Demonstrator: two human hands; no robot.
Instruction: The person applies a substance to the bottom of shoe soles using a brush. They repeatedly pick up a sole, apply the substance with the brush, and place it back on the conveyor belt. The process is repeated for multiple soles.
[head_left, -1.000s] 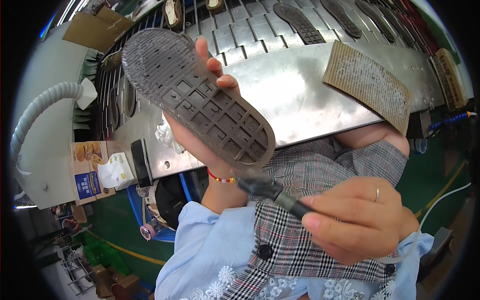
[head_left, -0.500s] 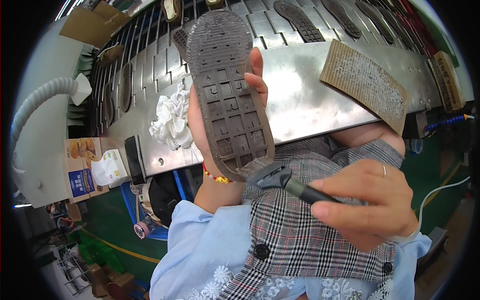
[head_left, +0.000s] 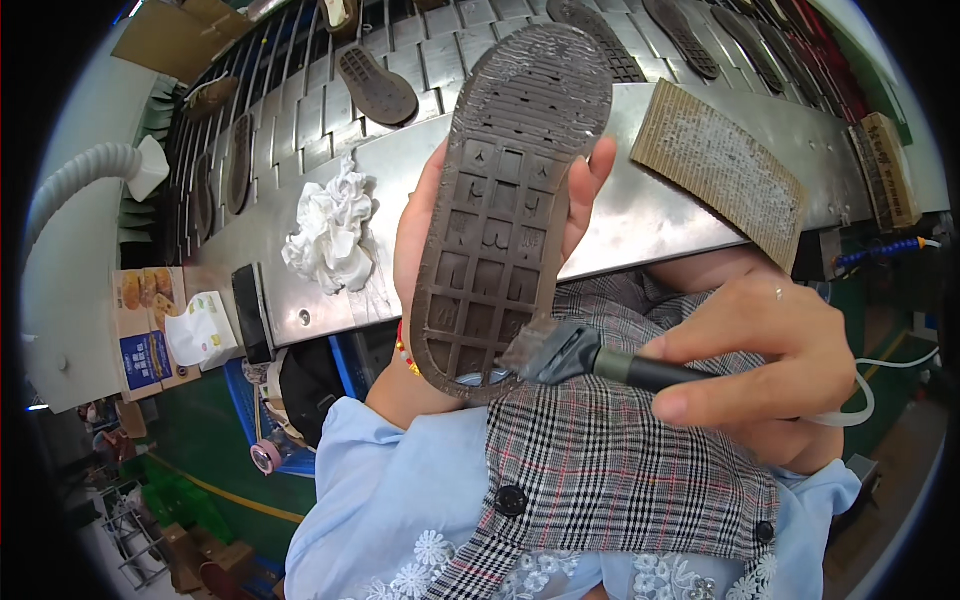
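A brown shoe sole [head_left: 497,240] with a grid of square hollows is propped up in my left hand [head_left: 412,235]. That palm lies behind it, and the fingers curl round its right edge. In my right hand [head_left: 765,365] is a flat brush [head_left: 640,368] with a dark handle, pinched between thumb and fingers. Its pale bristles touch the lower right edge of the sole's rounded bottom end, where a wet-looking whitish patch shows. The sole hides most of my left hand.
Across the metal table [head_left: 640,220] lie a crumpled white cloth [head_left: 333,230] and a corrugated cardboard piece [head_left: 720,165]. Beyond runs a slatted conveyor with several soles, one sole [head_left: 377,87] lying near its front. A white flexible hose [head_left: 85,175] and tissue pack [head_left: 203,330] are at left.
The sole has shifted right and leans slightly rightward. My right hand and the brush have moved a little right, with the bristles still at the sole's bottom end. Another sole shows more fully on the conveyor.
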